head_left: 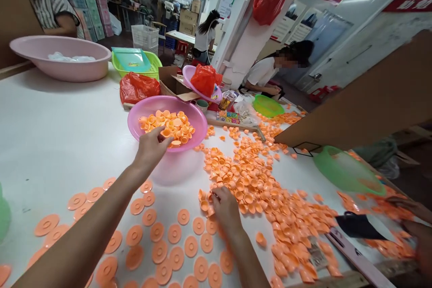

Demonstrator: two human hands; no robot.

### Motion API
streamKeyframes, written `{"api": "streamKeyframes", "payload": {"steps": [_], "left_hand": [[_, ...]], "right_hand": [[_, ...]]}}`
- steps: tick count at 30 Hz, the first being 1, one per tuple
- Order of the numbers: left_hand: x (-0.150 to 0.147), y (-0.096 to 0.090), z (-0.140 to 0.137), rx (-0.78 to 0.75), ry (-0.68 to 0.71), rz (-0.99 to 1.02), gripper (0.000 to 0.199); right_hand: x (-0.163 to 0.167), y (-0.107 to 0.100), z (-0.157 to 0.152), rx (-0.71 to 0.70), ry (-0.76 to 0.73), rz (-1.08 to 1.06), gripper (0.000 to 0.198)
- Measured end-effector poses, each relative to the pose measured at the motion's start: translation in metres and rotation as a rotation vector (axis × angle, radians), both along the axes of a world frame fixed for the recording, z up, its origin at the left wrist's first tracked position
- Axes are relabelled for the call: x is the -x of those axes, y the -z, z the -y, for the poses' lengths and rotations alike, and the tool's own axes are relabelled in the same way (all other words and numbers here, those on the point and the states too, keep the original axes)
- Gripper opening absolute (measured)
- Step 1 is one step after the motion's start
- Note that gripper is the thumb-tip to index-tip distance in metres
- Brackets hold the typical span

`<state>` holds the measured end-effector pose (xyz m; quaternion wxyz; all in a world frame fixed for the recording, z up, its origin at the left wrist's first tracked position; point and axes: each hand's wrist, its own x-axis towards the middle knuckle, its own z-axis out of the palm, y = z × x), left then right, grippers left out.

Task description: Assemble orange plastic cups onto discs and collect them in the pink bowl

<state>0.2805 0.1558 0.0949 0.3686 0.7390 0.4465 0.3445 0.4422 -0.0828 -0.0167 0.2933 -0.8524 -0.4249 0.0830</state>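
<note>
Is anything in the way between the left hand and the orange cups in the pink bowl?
No, nothing visible is in the way. The left hand is over the near side of the pink bowl, right by the orange cups inside.

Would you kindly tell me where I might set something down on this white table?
The widest bare patch of white tabletop lies between the pale pink basin and the flat orange discs, left of the bright pink basin. Orange cups crowd around and beyond the right hand.
</note>
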Motion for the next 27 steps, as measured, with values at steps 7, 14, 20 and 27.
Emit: {"api": "streamKeyframes", "payload": {"steps": [7,14,20,27], "left_hand": [[0.031,0.085,0.081,0.094,0.657,-0.288,0.027],[0.029,0.146,0.119,-0.026,0.622,-0.426,0.014],[0.028,0.128,0.103,0.259,0.705,-0.332,0.010],[0.012,0.125,0.113,0.457,0.482,-0.335,0.008]], "right_hand": [[0.036,-0.014,-0.001,-0.009,-0.023,-0.354,0.013],[0.076,0.004,-0.020,0.102,0.015,-0.384,0.017],[0.075,0.005,-0.028,0.142,0.000,-0.320,0.020],[0.077,0.004,-0.028,0.207,-0.063,-0.230,0.021]]}}
